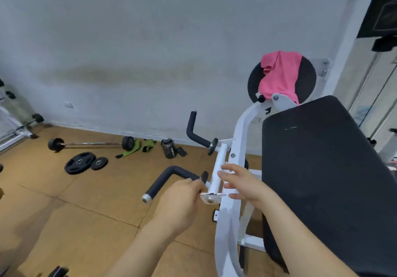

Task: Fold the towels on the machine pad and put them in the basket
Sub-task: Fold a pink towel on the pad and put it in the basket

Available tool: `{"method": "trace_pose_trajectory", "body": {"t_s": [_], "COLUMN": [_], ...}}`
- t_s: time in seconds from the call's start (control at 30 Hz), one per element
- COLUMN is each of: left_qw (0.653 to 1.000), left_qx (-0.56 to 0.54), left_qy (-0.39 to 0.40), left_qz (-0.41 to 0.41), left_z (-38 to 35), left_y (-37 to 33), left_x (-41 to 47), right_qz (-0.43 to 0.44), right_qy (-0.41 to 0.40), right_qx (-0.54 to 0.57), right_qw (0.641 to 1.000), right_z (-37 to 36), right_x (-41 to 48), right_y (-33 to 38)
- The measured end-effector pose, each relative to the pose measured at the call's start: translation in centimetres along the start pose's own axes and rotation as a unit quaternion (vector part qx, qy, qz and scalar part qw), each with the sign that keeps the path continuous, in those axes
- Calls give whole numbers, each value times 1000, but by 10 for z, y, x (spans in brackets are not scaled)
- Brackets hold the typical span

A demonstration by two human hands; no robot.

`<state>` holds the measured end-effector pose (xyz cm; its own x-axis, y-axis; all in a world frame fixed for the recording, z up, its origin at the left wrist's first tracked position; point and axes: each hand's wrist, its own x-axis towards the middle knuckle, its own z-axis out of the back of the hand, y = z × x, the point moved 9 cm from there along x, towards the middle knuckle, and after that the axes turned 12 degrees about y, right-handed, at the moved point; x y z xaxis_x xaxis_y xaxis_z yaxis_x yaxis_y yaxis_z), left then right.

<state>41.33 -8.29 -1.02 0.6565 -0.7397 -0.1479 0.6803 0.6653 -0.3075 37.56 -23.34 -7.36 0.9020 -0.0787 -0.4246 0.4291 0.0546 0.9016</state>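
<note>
Head view: 1 pink cloth towel [279, 76] hangs draped over the round black machine pad [306, 78], well beyond both your hands. Your right hand [242, 183] is empty, fingers spread, beside the white metal lever [221, 158]. Your left hand [178, 203] is curled at the lever's end; whether it grips cannot be told. No basket in view. Risk: the towel snags on the white bracket [281, 102] when pulled.
</note>
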Motion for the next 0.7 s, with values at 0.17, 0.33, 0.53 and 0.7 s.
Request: {"method": "trace_pose_trajectory", "body": {"t_s": [0.17,0.33,0.53,0.7], "left_qw": [992,977,954,944], "left_qx": [52,14,61,117], "left_qy": [54,44,91,91], "left_qz": [-99,-210,-279,-296], "left_z": [-11,6,20,42], "left_y": [13,17,-3,-44], "left_x": [101,192,293,398], "right_qz": [19,38,15,13], "right_qy": [-149,-271,-350,-382], "right_qx": [205,268,236,192], "right_qw": [967,924,906,904], "right_z": [56,101,164,246], "right_x": [30,44,50,80], "right_y": [-8,15,57,86]}}
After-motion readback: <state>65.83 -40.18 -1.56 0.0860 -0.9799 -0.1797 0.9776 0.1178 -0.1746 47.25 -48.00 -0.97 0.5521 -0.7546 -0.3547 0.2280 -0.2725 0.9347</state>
